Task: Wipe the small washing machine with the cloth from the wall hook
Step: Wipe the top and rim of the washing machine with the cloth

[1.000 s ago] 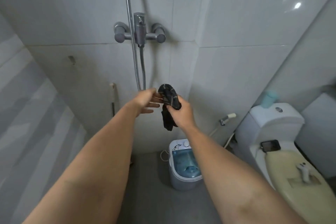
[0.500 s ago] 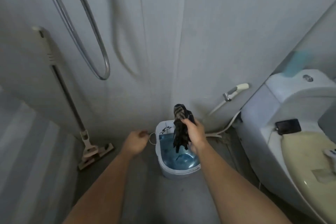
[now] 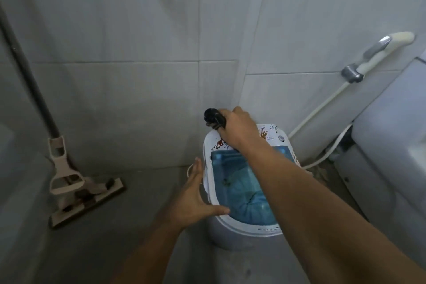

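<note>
The small washing machine [image 3: 244, 230] stands on the floor in the corner, white-topped with a see-through blue lid. My right hand [image 3: 238, 130] is over its far left rim, shut on the dark cloth [image 3: 214, 117], which bunches out past my fingers. The cloth's lower part is hidden under my hand. My left hand [image 3: 196, 200] is open against the machine's near left side, thumb lying on the rim.
A mop [image 3: 76, 193] leans on the left wall, its head on the grey floor. A bidet sprayer [image 3: 373, 55] and hose hang on the tiled wall at right. The toilet [image 3: 396, 145] fills the right edge, close to the machine.
The view has dropped closer to the machine. My right hand brought the cloth down onto the machine's far rim. My left hand opened and moved against its left side.
</note>
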A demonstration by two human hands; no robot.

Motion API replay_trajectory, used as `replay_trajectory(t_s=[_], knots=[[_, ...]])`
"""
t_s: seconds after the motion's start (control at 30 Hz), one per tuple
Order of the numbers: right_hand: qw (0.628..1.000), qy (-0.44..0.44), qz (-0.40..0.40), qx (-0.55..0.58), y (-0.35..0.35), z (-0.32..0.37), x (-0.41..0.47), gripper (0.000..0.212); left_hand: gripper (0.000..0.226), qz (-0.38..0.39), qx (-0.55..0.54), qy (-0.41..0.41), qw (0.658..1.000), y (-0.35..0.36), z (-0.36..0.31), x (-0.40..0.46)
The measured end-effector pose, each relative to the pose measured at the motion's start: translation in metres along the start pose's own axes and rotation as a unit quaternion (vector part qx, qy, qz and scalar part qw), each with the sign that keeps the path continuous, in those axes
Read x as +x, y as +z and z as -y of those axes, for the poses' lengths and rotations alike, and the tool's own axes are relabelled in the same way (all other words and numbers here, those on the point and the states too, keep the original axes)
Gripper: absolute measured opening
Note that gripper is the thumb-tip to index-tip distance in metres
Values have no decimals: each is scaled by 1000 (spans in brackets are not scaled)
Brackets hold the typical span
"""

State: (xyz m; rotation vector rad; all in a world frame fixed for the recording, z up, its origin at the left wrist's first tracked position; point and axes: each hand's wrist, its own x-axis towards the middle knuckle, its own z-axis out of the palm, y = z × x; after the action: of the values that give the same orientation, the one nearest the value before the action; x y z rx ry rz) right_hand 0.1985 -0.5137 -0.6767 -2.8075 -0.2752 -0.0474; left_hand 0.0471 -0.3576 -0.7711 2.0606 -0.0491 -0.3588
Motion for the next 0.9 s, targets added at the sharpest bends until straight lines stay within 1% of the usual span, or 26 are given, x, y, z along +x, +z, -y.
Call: replay_trajectory(t_s=[0.07, 0.17, 0.23, 0.33, 0.43, 0.53, 0.67, 0.7, 0.83, 0.9], knots=[[999, -9, -17, -44, 11, 1, 0, 49, 157, 3, 9, 43, 999, 1, 4, 5], [994, -8, -60, -93, 19, 4, -4, 45, 159, 20, 67, 102, 992, -2, 2, 8], [991, -8, -63, -120, 21, 4, -8, 46, 159, 22, 82, 110, 990, -4, 1, 9], [991, -28, -46, -123, 23, -2, -19, 51, 158, 24, 80, 122, 989, -4, 3, 8], [991, -47, -61, -107, 21, -3, -27, 50, 158, 26, 88, 128, 987, -5, 5, 9], [985, -69, -67, -141, 19, -4, -33, 53, 158, 29, 98, 131, 986, -6, 1, 6], [974, -98, -106, -173, 19, 1, -39, 59, 157, 24, 104, 132, 985, -7, 0, 6], [975, -105, -102, -164, 22, 1, -39, 61, 157, 25, 101, 133, 986, -6, 1, 6], [984, -139, -37, -108, 41, 1, -40, 58, 157, 23, 100, 147, 984, -6, 3, 7], [982, -156, -34, -96, 48, 0, -43, 54, 157, 18, 106, 152, 983, -6, 4, 7]])
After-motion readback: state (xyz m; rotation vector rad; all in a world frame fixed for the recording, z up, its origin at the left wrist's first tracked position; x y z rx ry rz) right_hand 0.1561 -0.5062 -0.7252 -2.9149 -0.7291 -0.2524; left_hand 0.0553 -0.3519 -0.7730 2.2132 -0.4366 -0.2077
